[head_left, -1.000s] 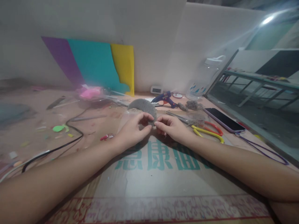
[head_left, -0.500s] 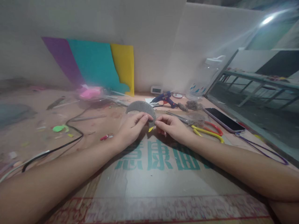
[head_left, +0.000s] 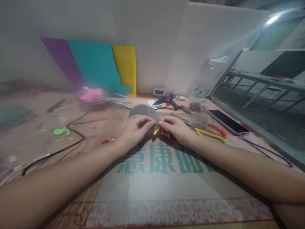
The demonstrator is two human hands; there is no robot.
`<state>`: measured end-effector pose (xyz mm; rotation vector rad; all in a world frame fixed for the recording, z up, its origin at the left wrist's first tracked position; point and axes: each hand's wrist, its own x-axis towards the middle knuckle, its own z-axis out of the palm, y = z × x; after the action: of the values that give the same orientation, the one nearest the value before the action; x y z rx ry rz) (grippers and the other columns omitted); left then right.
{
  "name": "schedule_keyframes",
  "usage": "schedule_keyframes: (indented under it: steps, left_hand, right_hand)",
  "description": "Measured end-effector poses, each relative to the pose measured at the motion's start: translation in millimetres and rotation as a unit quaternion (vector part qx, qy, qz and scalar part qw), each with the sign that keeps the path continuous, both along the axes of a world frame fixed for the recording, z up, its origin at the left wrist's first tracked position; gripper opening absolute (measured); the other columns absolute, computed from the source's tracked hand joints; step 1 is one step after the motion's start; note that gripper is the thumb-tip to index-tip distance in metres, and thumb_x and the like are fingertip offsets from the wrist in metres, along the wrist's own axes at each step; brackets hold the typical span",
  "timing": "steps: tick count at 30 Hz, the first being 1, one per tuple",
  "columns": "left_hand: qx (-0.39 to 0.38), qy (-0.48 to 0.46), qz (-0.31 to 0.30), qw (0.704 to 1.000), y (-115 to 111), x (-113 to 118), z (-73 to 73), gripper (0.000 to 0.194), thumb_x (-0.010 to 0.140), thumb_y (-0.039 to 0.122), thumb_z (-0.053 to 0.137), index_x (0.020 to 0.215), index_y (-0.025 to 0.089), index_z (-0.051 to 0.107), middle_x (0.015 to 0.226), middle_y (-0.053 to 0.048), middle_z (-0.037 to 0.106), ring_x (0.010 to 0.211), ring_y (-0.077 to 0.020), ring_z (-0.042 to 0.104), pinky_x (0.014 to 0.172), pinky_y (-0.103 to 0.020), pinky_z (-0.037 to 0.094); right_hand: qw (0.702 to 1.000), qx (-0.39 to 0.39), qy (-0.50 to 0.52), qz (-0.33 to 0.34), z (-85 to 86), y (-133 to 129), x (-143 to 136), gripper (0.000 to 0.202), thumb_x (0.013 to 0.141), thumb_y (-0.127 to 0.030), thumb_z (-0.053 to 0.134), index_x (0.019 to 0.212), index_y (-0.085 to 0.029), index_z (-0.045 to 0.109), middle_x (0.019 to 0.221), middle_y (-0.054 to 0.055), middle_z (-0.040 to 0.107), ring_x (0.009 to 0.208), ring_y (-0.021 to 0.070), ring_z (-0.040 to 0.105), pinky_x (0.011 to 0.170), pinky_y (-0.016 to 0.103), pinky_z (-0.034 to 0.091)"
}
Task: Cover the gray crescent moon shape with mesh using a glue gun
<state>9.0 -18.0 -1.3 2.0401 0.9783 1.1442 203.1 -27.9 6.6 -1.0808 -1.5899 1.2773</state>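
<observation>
A grey round piece (head_left: 144, 110) with fine ribbed lines stands in front of me, its lower part behind my fingers. My left hand (head_left: 138, 127) is closed on its near edge, thumb against fingers. Right beside it, my right hand (head_left: 172, 127) makes a pinch at the piece's right edge; what lies between those fingertips is too small to make out. A small yellow scrap (head_left: 155, 132) shows just below the fingertips, between both hands. Under them lies a printed cardboard sheet (head_left: 164, 187) with green characters.
Behind the hands are a blue glue gun (head_left: 168, 101), a small digital clock (head_left: 159, 92) and a clear bottle (head_left: 205, 79). To the right lie red-and-yellow-handled pliers (head_left: 212, 133) and a phone (head_left: 227, 121). A black cable (head_left: 78, 140) and scraps lie left.
The yellow scrap has shifted slightly right and up beneath the fingertips. Both hands keep almost the same pose at the grey piece; the camera view moves a little.
</observation>
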Motion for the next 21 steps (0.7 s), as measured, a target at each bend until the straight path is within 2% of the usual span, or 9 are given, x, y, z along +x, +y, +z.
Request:
schedule_keyframes:
  steps: [3,6,13,17,21]
  left_hand:
    - [-0.065,-0.081,-0.026,0.994,1,1,-4.1,0.025,0.094,0.039,0.048,0.088,0.019,0.062,0.083,-0.003,0.066,0.081,-0.0169,0.064,0.073,-0.029,0.052]
    - [-0.102,-0.097,-0.034,0.990,3,1,-8.1,0.021,0.094,0.035,0.047,0.095,0.019,0.060,0.080,-0.001,0.062,0.073,-0.0151,0.063,0.068,-0.029,0.053]
    - [-0.041,-0.037,0.019,0.998,6,1,-8.3,0.012,0.086,0.025,0.055,0.093,0.018,0.063,0.092,-0.003,0.066,0.087,-0.0173,0.062,0.078,-0.030,0.048]
    - [-0.057,-0.040,0.005,0.998,9,0,-9.6,0.020,0.090,0.034,0.051,0.095,0.019,0.064,0.084,-0.002,0.066,0.080,-0.0173,0.061,0.073,-0.029,0.047]
    - [-0.072,-0.011,-0.031,0.997,12,0,-9.7,0.035,0.092,0.046,0.048,0.075,0.019,0.061,0.073,-0.001,0.064,0.073,-0.0167,0.059,0.069,-0.028,0.045]
  right_hand:
    - [0.999,0.038,0.011,-0.026,-2.1,3,1,0.033,0.080,-0.047,0.067,0.071,-0.019,0.053,0.055,-0.006,0.054,0.046,0.0062,0.043,0.042,0.020,0.033]
    - [0.998,0.059,0.015,-0.035,-3.5,5,3,0.031,0.082,-0.046,0.066,0.072,-0.019,0.053,0.056,-0.006,0.054,0.047,0.0070,0.044,0.043,0.020,0.034]
    - [0.997,0.073,0.001,-0.022,-0.4,2,1,0.030,0.083,-0.045,0.065,0.073,-0.019,0.053,0.057,-0.006,0.053,0.047,0.0071,0.043,0.044,0.021,0.036]
    - [0.997,0.074,-0.004,-0.029,-0.3,1,1,0.029,0.085,-0.045,0.063,0.074,-0.019,0.054,0.057,-0.006,0.052,0.047,0.0070,0.043,0.044,0.021,0.037]
    - [0.998,0.068,-0.014,-0.013,0.1,0,2,0.029,0.085,-0.044,0.063,0.075,-0.019,0.054,0.059,-0.006,0.054,0.049,0.0070,0.045,0.045,0.020,0.039]
